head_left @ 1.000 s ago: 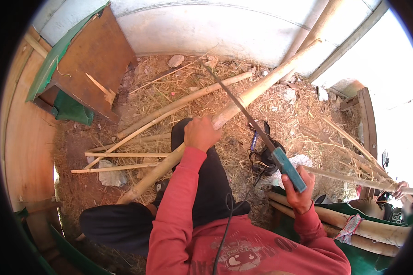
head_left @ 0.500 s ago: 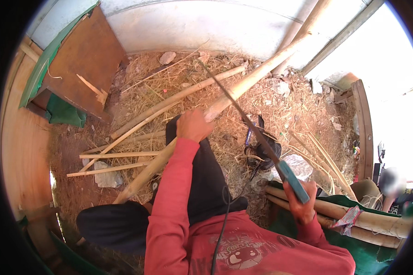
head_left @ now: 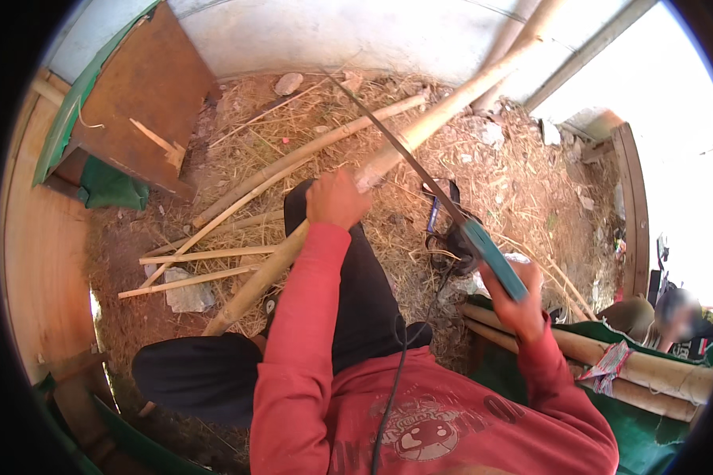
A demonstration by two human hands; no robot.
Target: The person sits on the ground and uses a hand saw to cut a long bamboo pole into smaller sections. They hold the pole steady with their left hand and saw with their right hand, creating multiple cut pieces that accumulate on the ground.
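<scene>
At my far left a wooden box (head_left: 139, 103) stands tilted; next lie thin sticks (head_left: 206, 255) and a pale stone (head_left: 188, 291). My left hand (head_left: 337, 198) is closed round the pole (head_left: 444, 116), which slants up rightward across my front. The saw (head_left: 437, 188) crosses above it, touching or not I cannot tell; my right hand's (head_left: 517, 291) fingers wrap its teal handle (head_left: 487, 249). Tied poles (head_left: 642, 366) lie rightmost.
</scene>
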